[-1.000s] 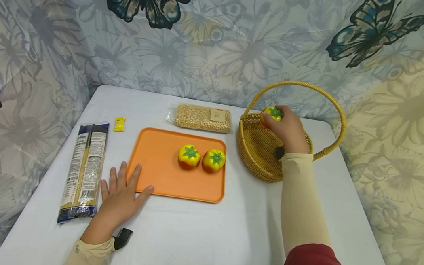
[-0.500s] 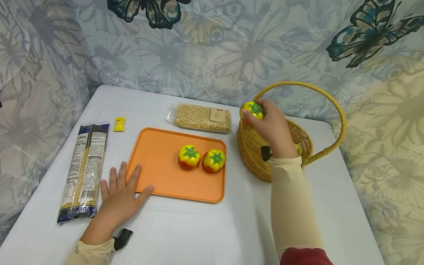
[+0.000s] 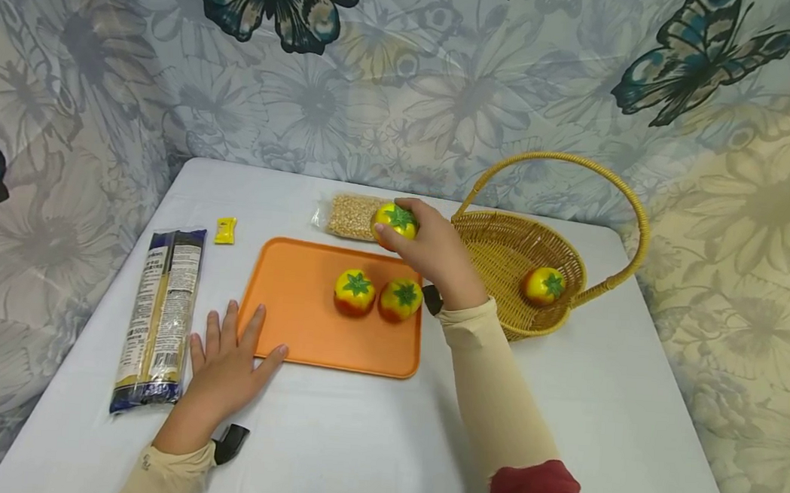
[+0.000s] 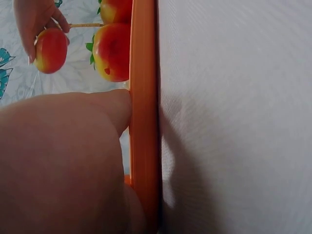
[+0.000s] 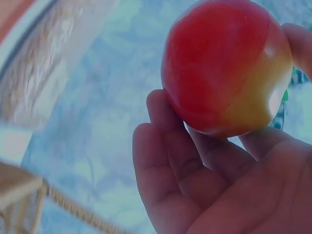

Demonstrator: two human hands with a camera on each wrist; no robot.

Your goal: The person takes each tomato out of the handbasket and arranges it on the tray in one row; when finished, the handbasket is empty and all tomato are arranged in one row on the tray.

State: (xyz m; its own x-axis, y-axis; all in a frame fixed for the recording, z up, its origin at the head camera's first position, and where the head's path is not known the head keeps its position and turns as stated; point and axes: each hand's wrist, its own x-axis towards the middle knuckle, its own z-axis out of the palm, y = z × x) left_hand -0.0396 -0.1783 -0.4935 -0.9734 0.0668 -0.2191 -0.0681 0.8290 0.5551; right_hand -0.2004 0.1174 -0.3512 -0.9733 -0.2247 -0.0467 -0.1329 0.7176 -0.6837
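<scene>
My right hand (image 3: 438, 253) grips a toy-like tomato (image 3: 396, 225), yellow on top and red below with a green leafy crown, in the air over the tray's back edge and the grain bag. In the right wrist view, curled fingers and thumb hold this tomato (image 5: 226, 68) from around its sides. Two similar tomatoes, a left one (image 3: 354, 292) and a right one (image 3: 401, 300), sit on the right half of the orange tray (image 3: 296, 301). With fingers spread, my left hand (image 3: 224, 375) rests on the tray's front-left corner. In the left wrist view, its thumb touches the tray rim (image 4: 145, 122).
A wicker basket (image 3: 475, 274) with a tall handle stands right of the tray and holds one tomato (image 3: 544, 286). Behind the tray lies a bag of grain (image 3: 352, 215), partly hidden. A noodle pack (image 3: 160, 315) and a small yellow packet (image 3: 225, 230) lie to the left.
My right hand has lifted the tomato from the basket and carried it left to above the tray's back edge. The tomato left in the basket is now uncovered. My left hand has stayed put.
</scene>
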